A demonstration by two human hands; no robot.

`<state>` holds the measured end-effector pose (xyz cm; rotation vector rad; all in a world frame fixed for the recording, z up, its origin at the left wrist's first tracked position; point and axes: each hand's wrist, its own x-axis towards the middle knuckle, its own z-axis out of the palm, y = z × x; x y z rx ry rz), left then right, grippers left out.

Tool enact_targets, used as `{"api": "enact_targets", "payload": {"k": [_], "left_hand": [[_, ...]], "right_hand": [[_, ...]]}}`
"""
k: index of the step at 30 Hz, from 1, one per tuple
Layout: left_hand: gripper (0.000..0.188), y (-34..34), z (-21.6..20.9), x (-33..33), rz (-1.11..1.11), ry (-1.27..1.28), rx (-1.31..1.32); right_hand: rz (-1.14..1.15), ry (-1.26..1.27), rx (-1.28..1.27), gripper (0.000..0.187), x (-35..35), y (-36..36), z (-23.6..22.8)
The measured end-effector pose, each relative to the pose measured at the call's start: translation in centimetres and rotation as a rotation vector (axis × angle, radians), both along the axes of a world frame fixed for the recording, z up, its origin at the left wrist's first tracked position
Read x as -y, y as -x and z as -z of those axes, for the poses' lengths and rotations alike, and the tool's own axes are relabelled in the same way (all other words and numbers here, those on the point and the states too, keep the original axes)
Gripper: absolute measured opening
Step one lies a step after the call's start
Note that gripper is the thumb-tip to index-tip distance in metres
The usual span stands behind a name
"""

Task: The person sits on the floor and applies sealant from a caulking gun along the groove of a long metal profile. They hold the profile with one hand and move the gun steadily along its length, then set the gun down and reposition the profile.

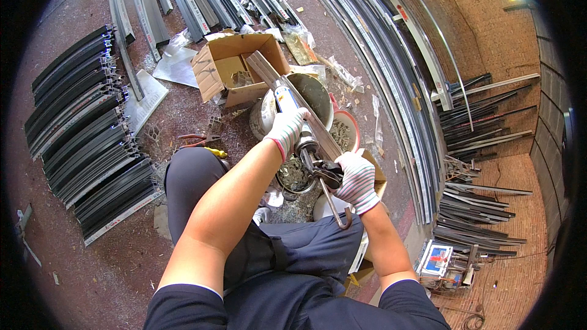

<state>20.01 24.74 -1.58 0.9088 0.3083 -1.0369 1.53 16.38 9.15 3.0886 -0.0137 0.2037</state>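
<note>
A caulking gun (307, 146) with a white and blue sealant cartridge (284, 98) lies slanted across the middle, in front of my knees. My left hand (287, 129), in a striped knit glove, is closed around its barrel. On the black handle and trigger (330, 175), my right hand (357, 181), gloved alike, is closed. The bent plunger rod (334, 203) sticks out toward me, its hook near my thigh. Alongside the gun runs a brownish-grey metal profile (319, 127), across the bucket; my right fingers are close to its near end, contact unclear.
Under the gun stand buckets (315, 93) and a container of small metal pieces (292, 174). An open cardboard box (211, 79) is beyond. Stacked dark profiles (92, 140) lie left, long profiles (391, 67) right. Pliers (194, 139) lie by my left knee.
</note>
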Motion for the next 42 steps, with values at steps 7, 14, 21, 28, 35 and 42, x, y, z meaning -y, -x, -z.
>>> {"api": "enact_targets", "payload": {"k": [7, 14, 21, 28, 35, 42], "left_hand": [[0.038, 0.0, -0.1, -0.4, 0.015, 0.009, -0.011], [0.038, 0.1, -0.2, -0.3, -0.006, -0.002, 0.034], [0.035, 0.3, -0.1, -0.3, 0.038, 0.005, -0.019], [0.032, 0.8, -0.3, -0.1, 0.049, 0.011, -0.024], [0.035, 1.6, 0.6, 0.9, 0.044, 0.01, -0.065], [0.04, 2.2, 0.5, 0.8, 0.086, -0.063, 0.032]], "right_hand": [[-0.002, -0.012, 0.02, 0.038, 0.0, 0.1, 0.1], [0.018, -0.018, 0.009, 0.039, 0.0, 0.2, 0.2], [0.006, -0.013, 0.052, 0.043, 0.0, 0.5, 0.3], [0.018, -0.048, 0.076, 0.043, -0.2, 1.3, 0.4], [0.028, -0.078, 0.112, 0.04, -0.2, 2.2, 0.8], [0.038, -0.091, 0.131, 0.037, 0.0, 3.2, 1.4]]}}
